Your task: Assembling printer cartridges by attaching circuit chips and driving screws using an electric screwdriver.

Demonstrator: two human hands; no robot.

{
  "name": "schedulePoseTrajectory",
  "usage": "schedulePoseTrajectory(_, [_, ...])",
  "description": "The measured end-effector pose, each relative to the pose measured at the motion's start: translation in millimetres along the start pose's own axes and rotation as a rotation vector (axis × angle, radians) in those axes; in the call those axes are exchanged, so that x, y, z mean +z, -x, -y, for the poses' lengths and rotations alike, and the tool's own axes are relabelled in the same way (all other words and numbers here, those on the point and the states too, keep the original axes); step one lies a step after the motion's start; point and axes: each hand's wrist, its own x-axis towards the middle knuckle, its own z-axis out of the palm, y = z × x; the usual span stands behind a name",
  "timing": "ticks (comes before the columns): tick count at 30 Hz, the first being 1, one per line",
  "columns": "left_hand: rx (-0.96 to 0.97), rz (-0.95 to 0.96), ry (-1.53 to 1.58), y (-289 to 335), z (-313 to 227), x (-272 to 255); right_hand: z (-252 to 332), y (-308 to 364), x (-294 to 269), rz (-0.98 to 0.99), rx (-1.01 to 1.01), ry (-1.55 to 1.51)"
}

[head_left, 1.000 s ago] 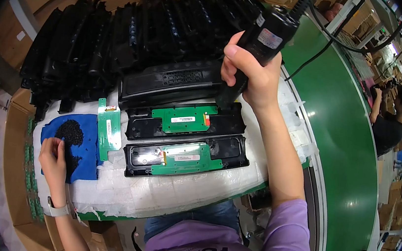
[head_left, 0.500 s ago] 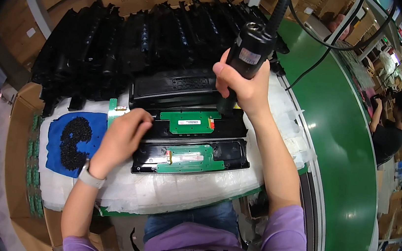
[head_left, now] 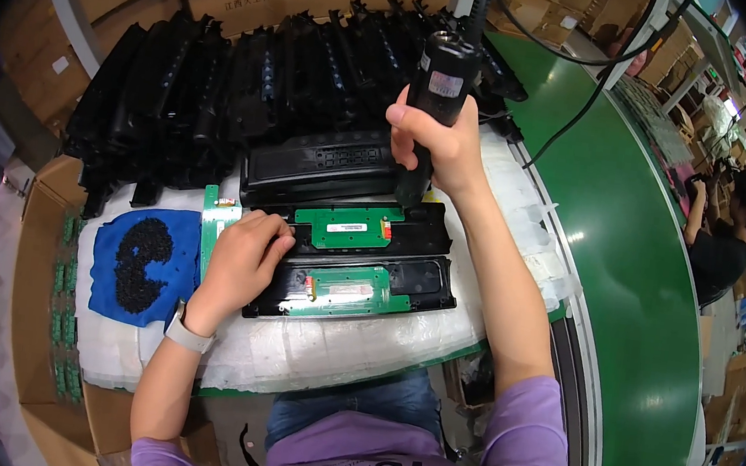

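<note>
My right hand point(head_left: 443, 144) is wrapped around a black electric screwdriver point(head_left: 446, 80), held upright. Its lower end points down at the right end of a green circuit board point(head_left: 346, 227), which lies in a long black plastic panel point(head_left: 428, 230). My left hand point(head_left: 251, 251) has its fingers curled at the left end of that same panel; the fingertips are partly hidden. Directly nearer to me lies a second black panel point(head_left: 430, 281) with its own green board point(head_left: 343, 292). Behind both is a black cover point(head_left: 321, 167) with a cut-out pattern.
A blue cloth point(head_left: 106, 272) bearing a pile of small black screws point(head_left: 144, 262) lies left. Beside it is a loose green board point(head_left: 212, 215). Stacked black housings point(head_left: 271, 79) line the back. A green floor point(head_left: 624, 289) and a person point(head_left: 731, 237) are at right.
My right hand and the screwdriver have shifted slightly left. My left hand has moved a little right, its fingers closer over the panel's left end.
</note>
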Motion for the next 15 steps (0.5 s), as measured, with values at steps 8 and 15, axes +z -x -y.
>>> schedulePoseTrajectory(8, [-0.152,-0.073,0.432,11,8,11,19,10,18,0.046,-0.087,0.047])
schedulePoseTrajectory(15, [-0.175,-0.109,1.004,15,-6,-6,37,19,63,0.225,-0.354,-0.704])
